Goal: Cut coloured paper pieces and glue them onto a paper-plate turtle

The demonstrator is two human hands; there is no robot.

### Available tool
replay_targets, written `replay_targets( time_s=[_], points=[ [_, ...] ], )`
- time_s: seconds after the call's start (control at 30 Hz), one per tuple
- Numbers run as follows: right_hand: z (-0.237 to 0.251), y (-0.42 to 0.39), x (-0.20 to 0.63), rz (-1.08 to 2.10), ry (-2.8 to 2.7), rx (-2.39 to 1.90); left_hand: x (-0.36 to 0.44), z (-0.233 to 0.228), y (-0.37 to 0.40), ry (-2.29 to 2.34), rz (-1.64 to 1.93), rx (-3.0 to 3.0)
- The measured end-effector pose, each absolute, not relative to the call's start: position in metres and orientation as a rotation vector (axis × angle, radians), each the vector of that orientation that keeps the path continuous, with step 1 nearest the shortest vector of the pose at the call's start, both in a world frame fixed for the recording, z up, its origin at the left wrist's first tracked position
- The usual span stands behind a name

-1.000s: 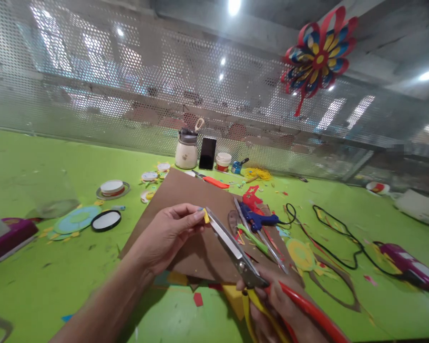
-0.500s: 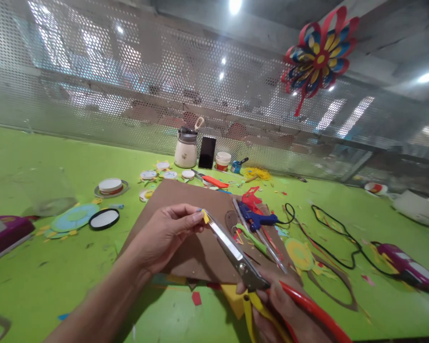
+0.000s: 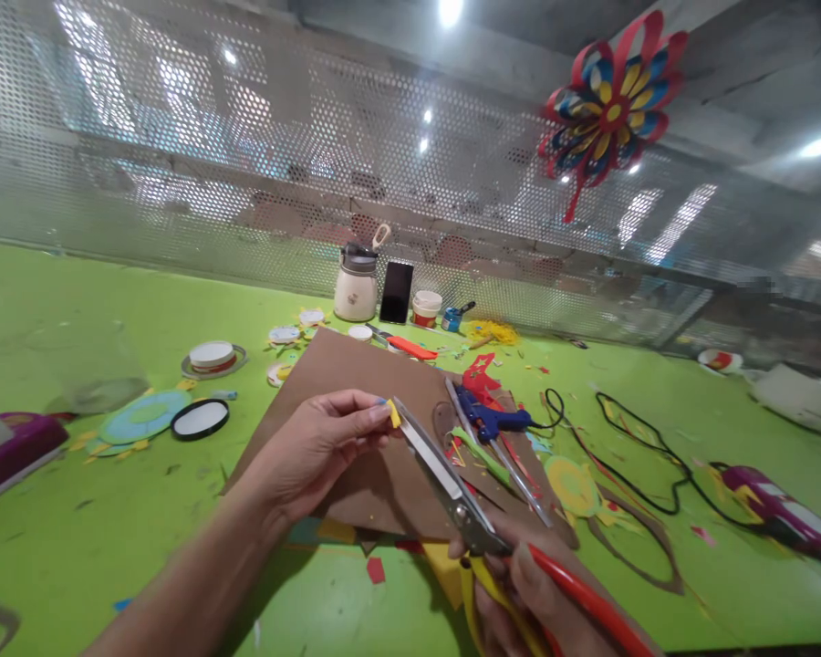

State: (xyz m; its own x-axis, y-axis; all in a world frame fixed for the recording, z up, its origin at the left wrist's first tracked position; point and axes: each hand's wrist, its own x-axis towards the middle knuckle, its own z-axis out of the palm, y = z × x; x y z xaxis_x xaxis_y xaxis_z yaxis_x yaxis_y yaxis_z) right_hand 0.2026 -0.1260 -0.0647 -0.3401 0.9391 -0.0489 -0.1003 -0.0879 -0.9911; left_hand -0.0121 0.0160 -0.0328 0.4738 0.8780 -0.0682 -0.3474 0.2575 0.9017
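Little has moved: left hand [image 3: 315,452] pinches a tiny yellow scrap [image 3: 395,415]; at 5 o'clock, right hand [image 3: 520,593] grips scissors [image 3: 444,479], blades closed.

Illumination: bright, from overhead ceiling lamps [image 3: 447,11] at far centre and far right. Glare: strong specular patches on the perforated metal screen [image 3: 178,137] at far left. Shadows: soft, falling beneath the forearm onto the green tabletop [image 3: 75,547]. Distortion: wide-angle bending at all edges. Focus: centre sharp; near forearm and far-right background blurred.
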Motion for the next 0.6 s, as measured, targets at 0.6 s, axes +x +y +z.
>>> replay_targets(
  time_s=[0.6],
  points=[
    [-0.0542, -0.1248, 0.2028, 1.634, -1.273, -1.007, -0.0215, -0.0343, 0.0228, 0.697, 0.837, 1.104]
  ],
)
